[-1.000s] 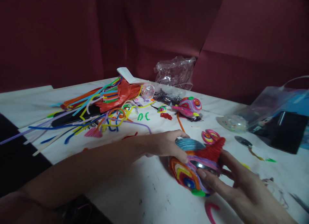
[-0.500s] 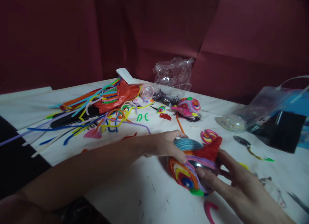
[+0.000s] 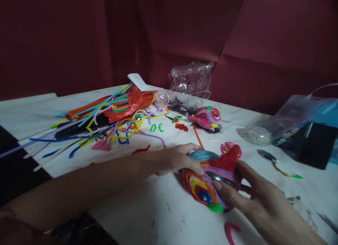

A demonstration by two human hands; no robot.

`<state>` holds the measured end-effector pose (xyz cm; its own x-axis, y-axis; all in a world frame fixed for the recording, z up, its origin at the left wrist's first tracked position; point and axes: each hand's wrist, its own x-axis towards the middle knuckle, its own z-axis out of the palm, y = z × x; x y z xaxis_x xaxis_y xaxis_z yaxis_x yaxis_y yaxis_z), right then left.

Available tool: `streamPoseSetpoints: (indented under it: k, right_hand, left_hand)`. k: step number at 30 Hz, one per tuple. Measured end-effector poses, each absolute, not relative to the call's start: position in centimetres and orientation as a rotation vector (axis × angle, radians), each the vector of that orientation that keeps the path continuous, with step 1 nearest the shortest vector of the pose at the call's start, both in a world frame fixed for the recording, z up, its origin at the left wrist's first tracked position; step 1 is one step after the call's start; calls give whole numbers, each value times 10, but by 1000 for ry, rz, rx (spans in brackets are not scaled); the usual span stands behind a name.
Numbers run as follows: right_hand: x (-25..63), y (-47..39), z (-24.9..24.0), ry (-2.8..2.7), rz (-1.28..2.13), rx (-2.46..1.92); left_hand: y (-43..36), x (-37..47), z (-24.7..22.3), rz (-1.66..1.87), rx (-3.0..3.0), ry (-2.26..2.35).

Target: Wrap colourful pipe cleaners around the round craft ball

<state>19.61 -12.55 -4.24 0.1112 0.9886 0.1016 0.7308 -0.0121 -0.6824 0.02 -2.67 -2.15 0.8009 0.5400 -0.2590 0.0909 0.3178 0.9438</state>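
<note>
A round fish made of coloured pipe cleaners (image 3: 196, 183) rests between my two hands, with a blue eye ringed in red, yellow and orange facing me. My left hand (image 3: 182, 159) curls over its blue-striped left side, the thumb along the orange band. From the right, my right hand (image 3: 264, 202) grips it with the thumb on a bare shiny patch and the fingers behind a red upright fin (image 3: 229, 158). Some of those fingertips are hidden. Just behind the fin sits a pink spiral piece (image 3: 239, 148). A bent pink pipe cleaner (image 3: 231, 232) lies in front.
Loose pipe cleaners (image 3: 76, 141) and a red plastic wrapper (image 3: 126, 105) spread over the left. A second pipe-cleaner fish (image 3: 207, 117) stands behind, near a clear plastic bag (image 3: 191, 77). At right are a clear plastic dome (image 3: 255, 135), a black box (image 3: 315, 145) and scissors (image 3: 329, 222).
The fish has tilted slightly in my hands, and its red fin has moved a little left. Both hands keep their hold. The view has shifted slightly.
</note>
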Motion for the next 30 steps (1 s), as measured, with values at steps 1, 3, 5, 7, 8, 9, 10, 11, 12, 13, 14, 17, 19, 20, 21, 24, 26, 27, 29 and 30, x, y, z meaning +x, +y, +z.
streamPoseSetpoints:
  k: [1,3,5,7,8,9,10,11,12,13,14,17,19,20,21,24,26,27,29,30]
  right_hand:
    - [197,-125,-43,-1661,555,-1808]
    - [197,-124,-44,-1630,588,-1806]
    - [196,-124,-45,-1603,641,-1786]
    - [194,-124,-44,-1592,658,-1773]
    - [192,-124,-44,-1586,651,-1772]
    - [191,-124,-43,-1583,642,-1770]
    - [189,-124,-43,-1582,634,-1770]
    - [188,-124,-42,-1581,625,-1770]
    - [187,-125,-42,-1581,614,-1770]
    - [186,-125,-41,-1585,607,-1770]
    - [185,-125,-40,-1591,603,-1767]
    - [184,-125,-37,-1635,576,-1747]
    - [185,-127,-37,-1658,564,-1751]
    - [186,-128,-37,-1656,565,-1758]
    - [187,-130,-39,-1644,572,-1767]
    - [192,-134,-45,-1618,572,-1813]
    - [195,-135,-48,-1622,515,-1876]
    - [195,-135,-48,-1622,481,-1907]
    - [194,-135,-47,-1610,427,-1950]
    - [192,-134,-47,-1600,416,-1958]
  left_hand:
    - [-31,0,-23,368,1199,626]
    - [-40,0,-26,495,1135,702]
    - [-50,2,-29,605,1087,801]
    - [-57,4,-30,676,1065,863]
    - [-59,5,-30,698,1067,884]
    - [-62,6,-30,713,1068,898]
    - [-63,7,-30,723,1069,910]
    - [-65,8,-29,733,1068,921]
    - [-66,9,-29,743,1065,928]
    - [-68,10,-29,755,1062,933]
    - [-69,10,-29,768,1060,934]
    - [-74,11,-28,772,1070,910]
    - [-77,11,-28,740,1074,892]
    - [-78,11,-27,722,1075,888]
    - [-79,11,-26,709,1073,892]
    - [-79,12,-25,685,1078,920]
    - [-77,14,-24,689,1133,930]
    - [-76,15,-24,699,1180,929]
    - [-75,17,-23,720,1269,939]
    - [-75,18,-23,723,1300,955]
